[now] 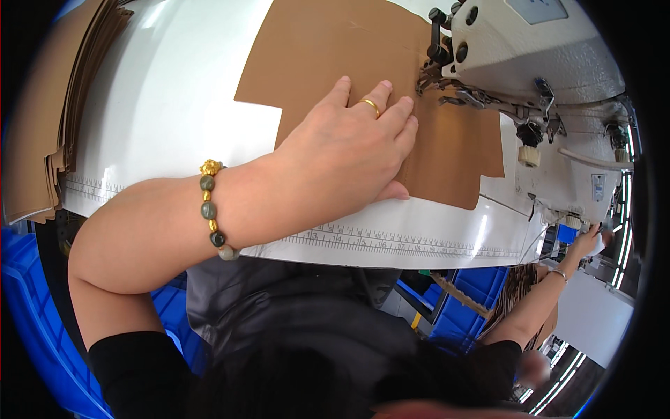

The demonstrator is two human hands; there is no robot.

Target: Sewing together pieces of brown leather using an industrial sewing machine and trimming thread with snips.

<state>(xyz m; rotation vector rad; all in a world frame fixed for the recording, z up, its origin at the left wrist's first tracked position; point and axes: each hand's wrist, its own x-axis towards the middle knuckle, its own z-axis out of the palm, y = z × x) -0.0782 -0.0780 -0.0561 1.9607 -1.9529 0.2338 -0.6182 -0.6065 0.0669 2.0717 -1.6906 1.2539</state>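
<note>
My left hand (356, 140) lies flat on a brown leather-like cut piece (328, 49), fingers apart and pointing toward the machine's stitching parts. A bead bracelet is on that wrist and a gold ring on one finger. The piece has stepped, notched edges and runs beneath the presser foot (423, 85) of a light grey sewing machine (537, 56). Far to the right, my right hand (587, 241) is raised beside the machine's near end, close to a small blue part (567, 233). It is small and partly smeared, so its finger grip is unclear.
The white table (167, 105) has a ruler scale (363, 239) along its front edge. A stack of brown pieces (59, 105) stands at the left. Blue crates (35, 307) sit below the left side, and another blue crate (481, 300) lies lower right near more brown pieces.
</note>
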